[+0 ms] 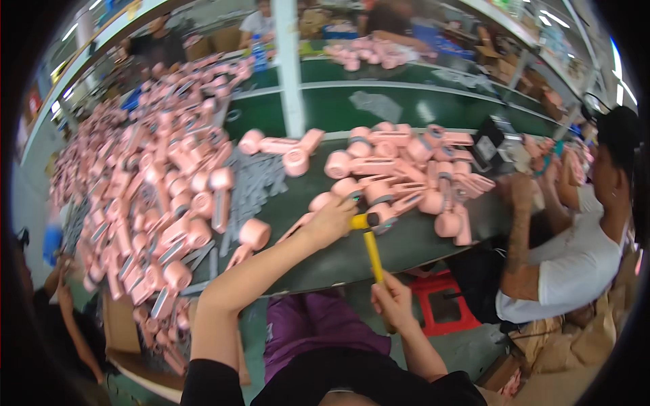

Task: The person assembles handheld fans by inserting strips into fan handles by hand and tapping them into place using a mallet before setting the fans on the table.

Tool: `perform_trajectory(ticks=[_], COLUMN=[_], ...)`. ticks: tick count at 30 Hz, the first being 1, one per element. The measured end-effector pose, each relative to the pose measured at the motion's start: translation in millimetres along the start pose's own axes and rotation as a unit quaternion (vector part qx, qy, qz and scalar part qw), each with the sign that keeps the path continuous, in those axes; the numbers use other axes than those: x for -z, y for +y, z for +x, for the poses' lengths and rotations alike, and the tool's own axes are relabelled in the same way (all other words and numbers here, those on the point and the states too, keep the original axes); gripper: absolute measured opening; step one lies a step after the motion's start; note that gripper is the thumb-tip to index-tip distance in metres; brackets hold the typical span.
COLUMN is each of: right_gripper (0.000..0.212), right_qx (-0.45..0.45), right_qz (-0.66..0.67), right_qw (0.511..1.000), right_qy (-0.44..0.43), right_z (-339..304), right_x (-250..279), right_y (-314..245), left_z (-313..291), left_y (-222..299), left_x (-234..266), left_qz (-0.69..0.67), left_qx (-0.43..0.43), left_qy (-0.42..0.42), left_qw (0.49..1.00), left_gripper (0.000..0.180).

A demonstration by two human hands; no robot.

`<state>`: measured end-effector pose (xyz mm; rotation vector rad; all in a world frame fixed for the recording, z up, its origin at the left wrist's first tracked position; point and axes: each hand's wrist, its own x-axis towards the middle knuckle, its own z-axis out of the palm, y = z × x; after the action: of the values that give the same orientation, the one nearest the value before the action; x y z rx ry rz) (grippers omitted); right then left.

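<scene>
The yellow, black-faced hammer (373,254) your right hand (393,301) grips could, if misaimed, bruise your left hand (332,222), its hold unclear, at a long pink plastic part (295,227) near the dark-green surface's (318,266) front edge.

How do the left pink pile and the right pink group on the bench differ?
The left pile is far bigger than the right group. Gray strips lie beside the left pile; a black box is beside the right group. The left hand is at the right group's edge, away from the left pile. Both are jumbled and pink.
</scene>
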<state>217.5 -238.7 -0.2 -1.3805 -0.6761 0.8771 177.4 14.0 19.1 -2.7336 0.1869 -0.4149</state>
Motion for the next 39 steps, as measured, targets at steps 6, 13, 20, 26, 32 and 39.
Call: perform_trajectory(ticks=[6, 13, 20, 26, 32, 39], right_gripper=[0.041, 0.040, 0.039, 0.039, 0.039, 0.040], right_qx=[0.028, 0.049, 0.013, 0.034, 0.026, 0.023], right_qz=[0.011, 0.063, 0.040, -0.002, -0.016, -0.036], right_qw=[1.000, 0.997, 0.999, 0.996, 0.994, 0.992], right_qy=[0.004, 0.000, -0.035, -0.087, -0.103, -0.123], right_z=[-11.4, -8.2, -7.0, -9.9, -13.7, -12.3], right_x=[9.8, 4.3, -3.3, -22.4, -32.6, -41.9], right_y=[8.4, -6.2, 2.9, 4.7, 3.9, -1.0], left_z=[2.8, -98.1, -181.0, -190.1, -193.0, -191.3], left_y=[-9.9, 12.3, 42.0, 51.5, 60.0, 64.5], left_x=[1.3, 62.5, 44.8, 66.7, 71.1, 64.9], left_qz=[-0.300, -0.259, -0.040, -0.128, -0.031, -0.030], left_qx=[0.032, 0.518, 0.596, 0.540, 0.586, 0.578], left_qy=[0.111, 0.239, 0.133, 0.139, 0.146, 0.176], left_qw=[0.947, 0.779, 0.791, 0.820, 0.796, 0.797], left_gripper=[0.012, 0.015, 0.032, 0.032, 0.028, 0.024])
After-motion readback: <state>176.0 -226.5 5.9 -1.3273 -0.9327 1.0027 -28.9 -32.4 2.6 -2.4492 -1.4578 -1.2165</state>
